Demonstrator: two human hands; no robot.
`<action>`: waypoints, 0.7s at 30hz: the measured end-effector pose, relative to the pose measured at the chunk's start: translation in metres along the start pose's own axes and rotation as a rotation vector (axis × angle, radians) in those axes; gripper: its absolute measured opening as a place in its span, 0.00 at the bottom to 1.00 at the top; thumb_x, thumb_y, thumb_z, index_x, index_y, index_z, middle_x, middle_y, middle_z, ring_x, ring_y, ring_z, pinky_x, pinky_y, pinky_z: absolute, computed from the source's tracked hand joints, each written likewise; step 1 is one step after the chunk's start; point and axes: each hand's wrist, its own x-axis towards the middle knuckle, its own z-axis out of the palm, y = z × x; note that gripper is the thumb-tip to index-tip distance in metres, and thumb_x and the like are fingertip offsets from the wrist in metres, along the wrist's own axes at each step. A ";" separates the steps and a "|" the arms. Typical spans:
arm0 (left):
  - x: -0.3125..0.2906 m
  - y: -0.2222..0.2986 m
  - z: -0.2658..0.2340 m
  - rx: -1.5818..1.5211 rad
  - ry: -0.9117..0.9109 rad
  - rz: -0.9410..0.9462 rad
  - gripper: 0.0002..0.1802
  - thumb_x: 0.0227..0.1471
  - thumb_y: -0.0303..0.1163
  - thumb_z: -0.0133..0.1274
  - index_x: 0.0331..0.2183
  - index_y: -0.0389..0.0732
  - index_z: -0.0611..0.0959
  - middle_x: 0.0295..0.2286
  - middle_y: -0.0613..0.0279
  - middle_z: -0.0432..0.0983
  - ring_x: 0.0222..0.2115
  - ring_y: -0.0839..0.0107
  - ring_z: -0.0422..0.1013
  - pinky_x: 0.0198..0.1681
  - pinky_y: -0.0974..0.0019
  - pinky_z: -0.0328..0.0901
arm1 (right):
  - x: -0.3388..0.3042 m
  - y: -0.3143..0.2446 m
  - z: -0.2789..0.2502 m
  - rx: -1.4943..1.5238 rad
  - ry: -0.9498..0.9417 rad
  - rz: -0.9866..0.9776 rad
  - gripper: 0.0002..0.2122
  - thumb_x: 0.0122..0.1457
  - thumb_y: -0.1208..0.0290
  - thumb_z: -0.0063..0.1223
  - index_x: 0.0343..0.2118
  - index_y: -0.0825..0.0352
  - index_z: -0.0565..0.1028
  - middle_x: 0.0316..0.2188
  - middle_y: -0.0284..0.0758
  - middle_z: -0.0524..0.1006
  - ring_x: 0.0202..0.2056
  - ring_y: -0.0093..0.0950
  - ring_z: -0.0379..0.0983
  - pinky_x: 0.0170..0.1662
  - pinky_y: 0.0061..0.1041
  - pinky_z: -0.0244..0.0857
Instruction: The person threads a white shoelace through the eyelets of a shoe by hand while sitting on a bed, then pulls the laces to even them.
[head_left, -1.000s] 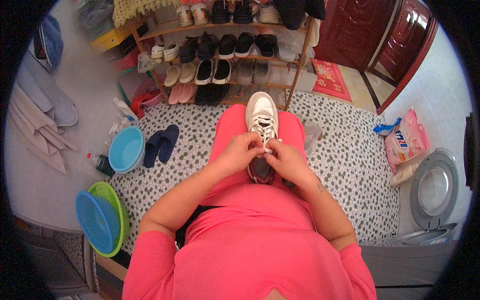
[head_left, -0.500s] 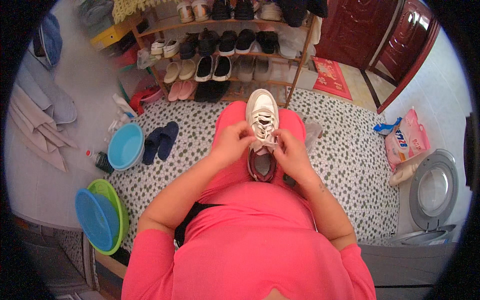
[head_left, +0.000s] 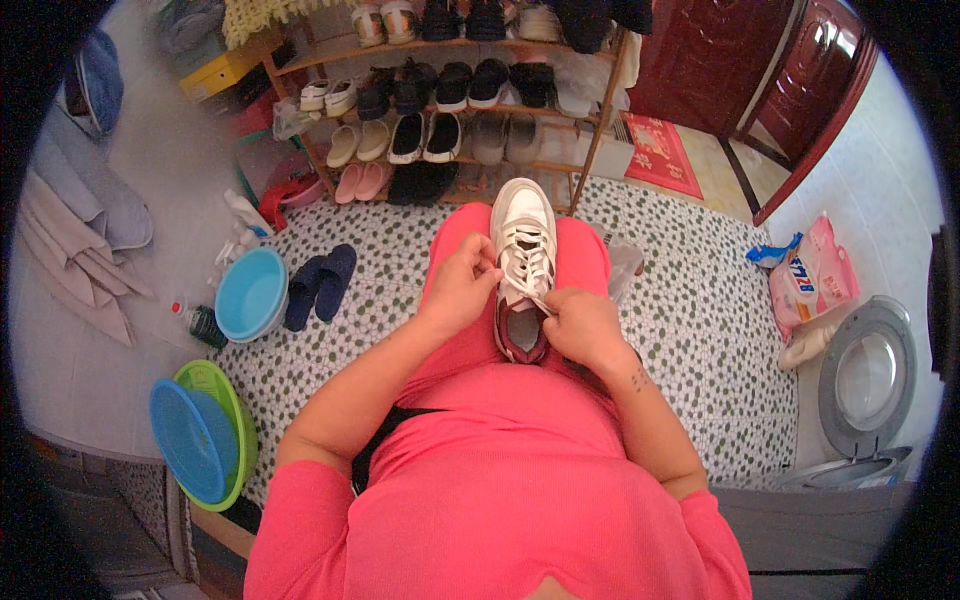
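Home entryway, shoe rack [head_left: 450,90], pebble floor [head_left: 700,320], wooden door [head_left: 720,60]

The floor of small green-and-white pebble mosaic [head_left: 700,300] carries a pair of dark navy slippers [head_left: 320,285] lying side by side, just beside a round light-blue plastic basin [head_left: 250,295]. A wooden shoe rack [head_left: 600,120] stands at its far edge (3 tiers show, all filled with pairs of shoes). A pink plastic bag [head_left: 815,280] lies off to the right.
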 end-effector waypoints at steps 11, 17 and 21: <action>0.000 -0.024 -0.011 0.166 -0.108 -0.115 0.12 0.48 0.33 0.54 0.31 0.37 0.71 0.24 0.65 0.69 0.24 0.75 0.66 0.29 0.71 0.63 | 0.002 0.020 0.007 0.220 0.110 0.005 0.13 0.49 0.67 0.48 0.36 0.68 0.69 0.30 0.47 0.74 0.33 0.46 0.71 0.38 0.41 0.64; -0.018 -0.002 -0.002 0.446 -0.318 -0.063 0.29 0.46 0.49 0.52 0.38 0.31 0.69 0.31 0.42 0.73 0.33 0.50 0.71 0.35 0.57 0.65 | 0.007 0.033 0.009 0.211 -0.075 -0.080 0.19 0.46 0.61 0.52 0.37 0.71 0.68 0.31 0.49 0.74 0.35 0.46 0.71 0.38 0.41 0.64; -0.028 0.017 0.011 0.650 -0.347 -0.087 0.33 0.43 0.49 0.56 0.38 0.31 0.65 0.29 0.40 0.73 0.33 0.46 0.71 0.35 0.53 0.65 | 0.008 0.029 0.018 0.263 -0.045 0.067 0.20 0.44 0.61 0.55 0.36 0.71 0.68 0.30 0.48 0.74 0.35 0.45 0.71 0.38 0.41 0.64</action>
